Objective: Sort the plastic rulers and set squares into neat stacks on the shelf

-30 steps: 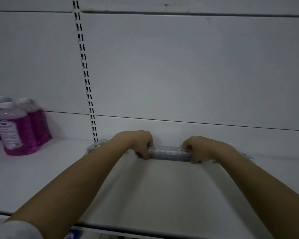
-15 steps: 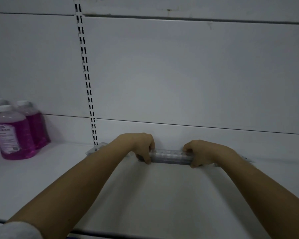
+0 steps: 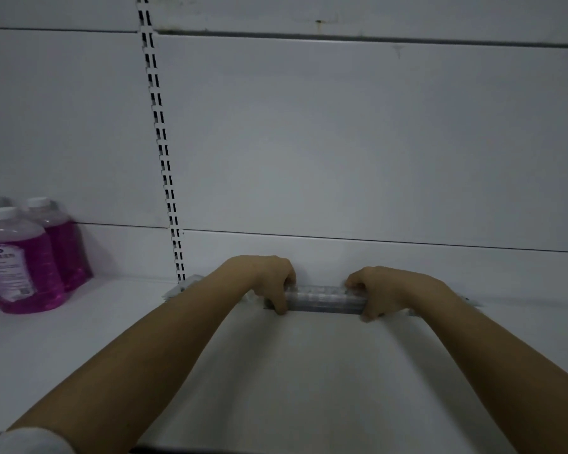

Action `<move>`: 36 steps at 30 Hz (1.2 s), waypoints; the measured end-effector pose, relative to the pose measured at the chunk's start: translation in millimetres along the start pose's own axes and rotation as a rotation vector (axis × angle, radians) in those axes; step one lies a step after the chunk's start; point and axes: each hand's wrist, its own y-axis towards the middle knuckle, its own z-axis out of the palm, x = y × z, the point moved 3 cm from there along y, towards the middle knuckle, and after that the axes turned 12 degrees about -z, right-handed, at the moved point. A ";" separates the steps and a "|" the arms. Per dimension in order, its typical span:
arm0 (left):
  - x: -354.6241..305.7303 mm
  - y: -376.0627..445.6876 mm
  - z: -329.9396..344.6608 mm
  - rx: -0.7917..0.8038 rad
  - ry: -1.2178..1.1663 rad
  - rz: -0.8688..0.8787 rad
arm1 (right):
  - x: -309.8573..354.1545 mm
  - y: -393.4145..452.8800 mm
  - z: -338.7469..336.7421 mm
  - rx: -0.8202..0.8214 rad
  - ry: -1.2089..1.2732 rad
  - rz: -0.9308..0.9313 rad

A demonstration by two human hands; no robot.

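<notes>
Little has changed over the last second: both hands stay clamped on the same bundle at the back of the shelf, and the bundle has not shifted along the wall. Only the viewpoint has drifted, so the purple bottles sit a little lower and further left in the picture than before.

The stack of clear plastic rulers is a long, flat, see-through bundle with faint printed markings along its upper edge. It lies lengthwise on the white shelf, right against the white back panel. More clear plastic pieces poke out beyond each forearm at the far left and far right, too dim to tell what shape they are. The shelf is smooth and matt; a slotted metal upright runs down the panel.

The left hand grips the bundle's left end, fingers curled over the top and thumb down on the near side. The right hand grips the right end in the same way, knuckles up. The bottles have white caps, white labels and translucent bodies filled with purple liquid.
</notes>
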 end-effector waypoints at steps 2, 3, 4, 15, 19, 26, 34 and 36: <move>-1.4 -6.5 -11.7 -0.030 -0.014 -0.013 | 0.9 -12.7 -11.4 -0.084 0.075 0.011; -5.6 -10.3 -19.5 -0.082 -0.056 -0.002 | -0.1 -21.3 -19.4 -0.177 0.130 0.015; -12.8 -15.7 -27.5 -0.154 -0.125 0.023 | -3.1 -31.3 -26.9 -0.281 0.195 0.024; -190.3 -58.9 19.4 -0.223 -0.800 0.169 | -118.1 -129.4 -12.3 -0.613 0.363 0.247; -223.9 -37.1 18.3 -0.286 -0.628 -0.006 | -147.1 -129.8 5.0 -0.326 0.325 0.243; -253.9 11.1 16.6 -0.192 -0.365 -0.264 | -164.6 -104.1 24.7 -0.128 0.217 0.155; -244.9 38.3 18.2 -0.213 -0.479 -0.241 | -173.7 -87.4 35.3 -0.243 0.262 0.007; -240.5 41.2 17.9 -0.223 -0.483 -0.221 | -173.5 -86.4 34.5 -0.287 0.288 -0.001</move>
